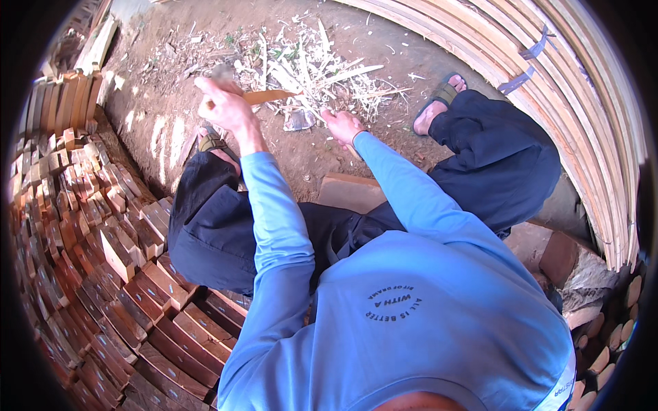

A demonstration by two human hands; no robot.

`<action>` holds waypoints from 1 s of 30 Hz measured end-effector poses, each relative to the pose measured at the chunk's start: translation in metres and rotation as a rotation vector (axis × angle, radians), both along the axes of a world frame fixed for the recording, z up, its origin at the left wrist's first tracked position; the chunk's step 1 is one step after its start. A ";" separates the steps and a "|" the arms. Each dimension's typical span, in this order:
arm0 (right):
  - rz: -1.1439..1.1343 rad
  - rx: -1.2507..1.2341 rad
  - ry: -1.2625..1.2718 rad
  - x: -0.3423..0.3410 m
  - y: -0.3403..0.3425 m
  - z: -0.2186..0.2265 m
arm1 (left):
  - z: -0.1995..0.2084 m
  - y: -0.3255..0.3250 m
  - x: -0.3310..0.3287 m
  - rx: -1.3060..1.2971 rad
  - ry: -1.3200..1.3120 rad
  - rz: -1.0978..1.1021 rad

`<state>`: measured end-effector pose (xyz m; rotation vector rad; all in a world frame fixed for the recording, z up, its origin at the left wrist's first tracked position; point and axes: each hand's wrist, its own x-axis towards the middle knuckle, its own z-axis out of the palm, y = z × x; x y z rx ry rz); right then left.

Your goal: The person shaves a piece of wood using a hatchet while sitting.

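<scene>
My left hand (232, 109) is closed around the handle end of a knife (269, 96). Its broad blade looks tan in this light and points right, over a pile of pale wood shavings (312, 72). To the right, my right hand (341, 127) is closed on a thin wooden strip (313, 109). One end of the strip reaches toward the knife's tip, and the other shows behind my wrist. Whether blade and strip touch, I cannot tell. Just below the blade lies a small greyish, shiny piece (299, 121) on the dirt.
Stacked reddish-brown wood blocks (147, 294) fill the left side. Long pale wooden strips (576, 89), bound with bluish ties, curve along the right. A brick (351, 192) lies between my legs. My sandalled feet rest on the dirt floor (147, 103). Cut round ends (603, 356) show at lower right.
</scene>
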<state>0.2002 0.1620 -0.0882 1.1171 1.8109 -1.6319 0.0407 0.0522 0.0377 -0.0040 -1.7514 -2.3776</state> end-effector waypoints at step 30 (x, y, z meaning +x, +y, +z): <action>-0.191 0.013 -0.043 0.033 0.030 -0.012 | 0.077 -0.008 -0.013 -0.078 0.273 -0.310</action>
